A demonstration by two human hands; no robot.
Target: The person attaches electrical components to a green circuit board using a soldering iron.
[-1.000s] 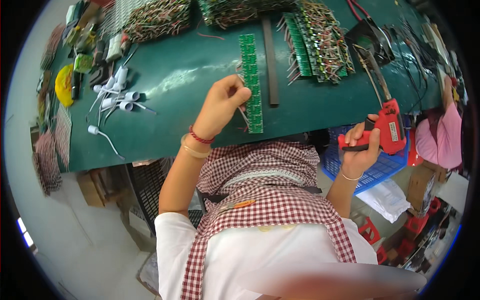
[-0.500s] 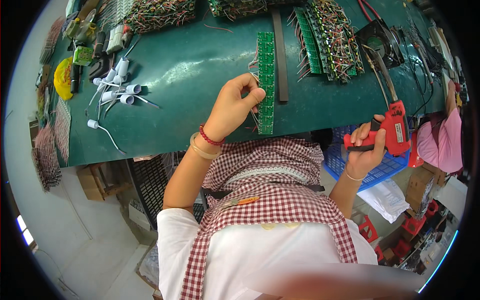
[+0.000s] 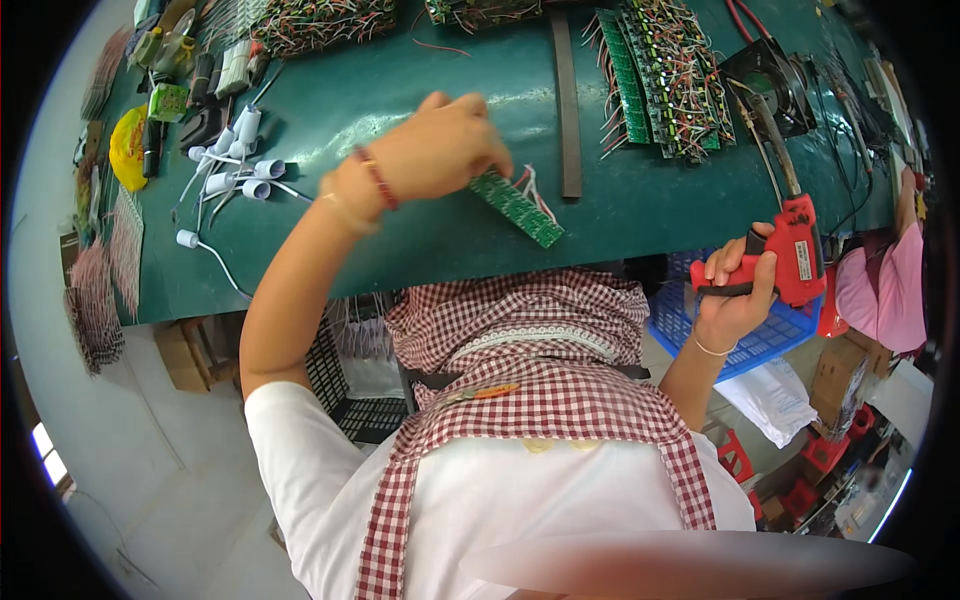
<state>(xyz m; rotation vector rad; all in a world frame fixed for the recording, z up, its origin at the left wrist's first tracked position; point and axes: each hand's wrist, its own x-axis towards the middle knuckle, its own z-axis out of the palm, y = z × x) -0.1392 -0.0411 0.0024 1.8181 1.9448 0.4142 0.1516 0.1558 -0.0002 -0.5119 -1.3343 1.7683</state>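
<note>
Over the middle of the green-topped table, my left hand (image 3: 445, 150) is closed on the upper part of a green circuit board strip (image 3: 522, 212). The strip slants down to the right, with white and red wires sticking out along its right side. The fingers and wrist hide its other end. On the right, my right hand (image 3: 738, 290) is wrapped around the handle of a red soldering gun (image 3: 797, 250). Its long metal barrel points up and away, toward a square black fan (image 3: 770, 85).
A dark flat bar (image 3: 567, 110) lies behind the strip. Wired boards (image 3: 680, 80) are stacked to its right. White lamp holders (image 3: 240, 170) with leads and a yellow bag (image 3: 128, 148) sit at left. Below the table's edge is a blue basket (image 3: 770, 335). Another person's pink sleeve (image 3: 900, 290) shows far right.
My left hand has moved up and left, and turned the circuit board strip from upright to slanting. My left elbow has swung outward. The right hand and soldering gun stay almost the same.
</note>
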